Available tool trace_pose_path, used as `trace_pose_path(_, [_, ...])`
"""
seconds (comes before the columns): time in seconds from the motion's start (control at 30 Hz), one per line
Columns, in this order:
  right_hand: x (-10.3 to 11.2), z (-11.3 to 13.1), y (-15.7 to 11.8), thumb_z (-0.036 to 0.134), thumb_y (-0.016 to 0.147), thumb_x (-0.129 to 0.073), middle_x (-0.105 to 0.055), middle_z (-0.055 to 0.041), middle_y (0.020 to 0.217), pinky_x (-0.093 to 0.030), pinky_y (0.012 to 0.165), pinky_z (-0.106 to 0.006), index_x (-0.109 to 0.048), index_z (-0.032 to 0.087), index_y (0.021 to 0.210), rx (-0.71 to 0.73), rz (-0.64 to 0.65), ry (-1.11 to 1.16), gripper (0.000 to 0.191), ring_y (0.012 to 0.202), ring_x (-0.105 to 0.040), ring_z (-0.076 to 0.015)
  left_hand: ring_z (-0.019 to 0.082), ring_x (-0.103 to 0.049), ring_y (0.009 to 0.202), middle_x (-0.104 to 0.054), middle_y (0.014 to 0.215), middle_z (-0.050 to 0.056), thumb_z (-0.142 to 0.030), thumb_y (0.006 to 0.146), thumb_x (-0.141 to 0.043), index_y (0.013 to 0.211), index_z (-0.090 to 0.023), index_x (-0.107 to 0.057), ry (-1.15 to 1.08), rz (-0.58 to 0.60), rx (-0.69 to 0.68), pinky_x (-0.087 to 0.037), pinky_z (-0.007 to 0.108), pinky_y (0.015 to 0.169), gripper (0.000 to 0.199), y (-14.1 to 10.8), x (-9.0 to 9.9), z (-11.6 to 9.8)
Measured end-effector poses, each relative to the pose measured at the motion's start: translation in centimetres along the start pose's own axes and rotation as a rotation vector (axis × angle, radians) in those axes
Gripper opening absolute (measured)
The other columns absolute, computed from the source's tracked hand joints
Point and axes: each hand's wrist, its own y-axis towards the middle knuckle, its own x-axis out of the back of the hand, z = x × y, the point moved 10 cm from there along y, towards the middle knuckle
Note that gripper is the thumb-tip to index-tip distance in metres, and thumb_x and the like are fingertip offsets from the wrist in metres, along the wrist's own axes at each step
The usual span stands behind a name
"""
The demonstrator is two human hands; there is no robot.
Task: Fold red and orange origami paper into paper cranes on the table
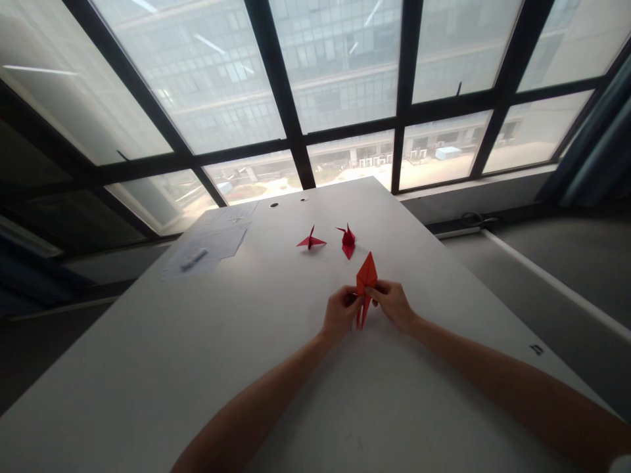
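Note:
Between both hands is a folded piece of orange origami paper (367, 270), its broad pointed end up and two narrow legs hanging below. My left hand (340, 310) pinches its left side near the middle, thumb on the front. From the other side my right hand (393, 303) grips the right edge, its thumb also on the paper's front face. Just beyond stand two finished red paper cranes: one crane with spread wings (310, 240) on the left, and another crane (348, 240) closer to the orange paper.
The white table (236, 368) stretches away toward large dark-framed windows (340, 59). Sheets of paper (221, 240) lie at its far left, with a grey object (194, 259) on top. A small dark mark (536, 349) sits near the right edge.

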Motion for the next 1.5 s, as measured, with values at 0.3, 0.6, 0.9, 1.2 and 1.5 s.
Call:
trace_pose_path(0.3, [1.0,-0.7,0.3,0.045,0.066,-0.077,-0.061,-0.0010,0.062,-0.035,0.051,-0.027,-0.073,0.013,0.075,-0.016,-0.072,0.026,0.034,0.054,-0.044,-0.0115,0.011,-0.059,0.061,-0.067,0.077,0.001,-0.012,0.073,-0.066,0.093,-0.017,-0.066,0.160,0.006,-0.001,-0.045,0.020,0.057,0.020,-0.2,0.3,0.1])
trace_pose_path(0.6, [0.5,-1.3,0.6,0.044,0.067,-0.079,-0.064,-0.0020,0.069,-0.037,0.055,-0.026,-0.074,0.014,0.081,-0.057,0.034,0.061,0.034,0.057,-0.046,-0.0115,0.014,-0.063,0.078,-0.064,0.091,0.004,-0.017,0.076,-0.070,0.089,-0.018,-0.066,0.101,-0.220,-0.198,-0.049,0.024,0.071,0.013,0.1,3.7,-3.2])
trace_pose_path(0.9, [-2.3,-0.4,-0.8,0.037,0.067,-0.079,-0.070,-0.0041,0.075,-0.037,0.059,-0.026,-0.077,0.016,0.084,-0.086,0.223,0.070,0.028,0.061,-0.049,-0.0124,0.013,-0.063,0.078,-0.061,0.106,0.004,-0.026,0.073,-0.078,0.099,-0.021,-0.056,-0.198,-0.212,-0.142,-0.052,0.025,0.067,0.034,0.1,3.0,-2.3])
trace_pose_path(1.2, [-1.4,-0.9,-0.4,0.041,0.068,-0.079,-0.067,-0.0026,0.071,-0.038,0.056,-0.026,-0.075,0.014,0.085,-0.051,0.144,0.041,0.032,0.059,-0.048,-0.0118,0.017,-0.064,0.078,-0.069,0.085,0.005,-0.033,0.075,-0.078,0.091,-0.016,-0.066,-0.177,-0.070,-0.036,-0.052,0.030,0.074,0.026,0.1,1.3,-1.2])
trace_pose_path(1.5, [-1.5,-0.1,-0.6,0.042,0.075,-0.073,-0.072,-0.0066,0.078,-0.047,0.064,-0.031,-0.074,0.013,0.082,0.093,0.111,-0.166,0.030,0.068,-0.061,-0.0196,0.019,-0.065,0.085,-0.071,0.093,0.010,-0.033,0.077,-0.076,0.104,-0.012,-0.071,-0.328,0.068,0.170,-0.050,0.029,0.078,0.034,0.1,0.1,1.1])
